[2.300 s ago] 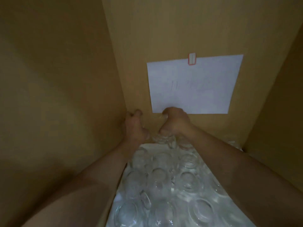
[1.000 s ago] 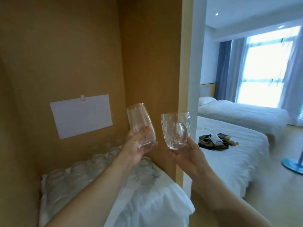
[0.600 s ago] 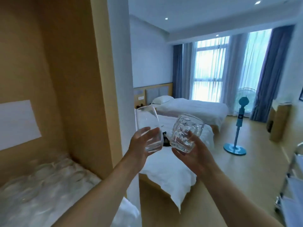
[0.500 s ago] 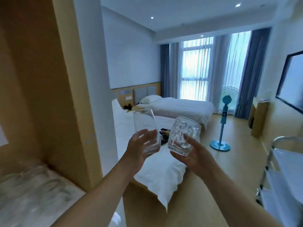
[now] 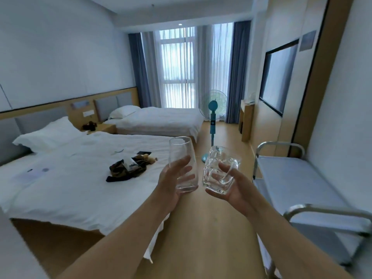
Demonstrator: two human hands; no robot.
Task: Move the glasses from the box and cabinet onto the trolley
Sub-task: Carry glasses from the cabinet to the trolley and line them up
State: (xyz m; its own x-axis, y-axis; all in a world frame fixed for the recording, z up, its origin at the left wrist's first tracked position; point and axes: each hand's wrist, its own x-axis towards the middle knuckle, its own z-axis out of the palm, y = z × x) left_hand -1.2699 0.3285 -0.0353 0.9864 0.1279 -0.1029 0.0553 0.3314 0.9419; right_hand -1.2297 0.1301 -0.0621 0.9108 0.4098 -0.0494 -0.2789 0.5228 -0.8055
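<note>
1. Fingers of the left hand curled round a smooth tumbler, held upright.
2. Right hand cupped a dimpled glass mug, thumb across its near side, tilted slightly left.
3. Both glasses were raised mid-air, just beside each other, above the wooden floor.
4. Trolley stood at the right, near the mug, its top shelf bare.
5. Bed lay left, dark clothes on it.
6. Blue fan stood far behind the glasses.
</note>
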